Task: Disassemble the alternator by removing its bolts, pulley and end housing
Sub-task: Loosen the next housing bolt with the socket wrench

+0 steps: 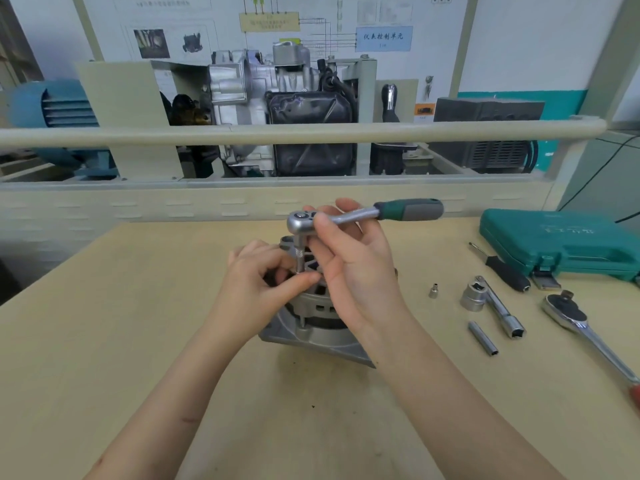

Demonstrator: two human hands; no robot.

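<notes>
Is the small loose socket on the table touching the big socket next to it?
Apart. The head view shows bare table between the small socket and the big socket to its right.

Alternator: dull grey cast metal, slightly grainy. Ratchet: satin-bright metal head and shank; handle matt green and grey, probably plastic or rubber. Loose sockets and second ratchet: polished, mirror-like metal. Tool case: matt teal plastic. Table: pale, smooth, wood-look surface.
</notes>
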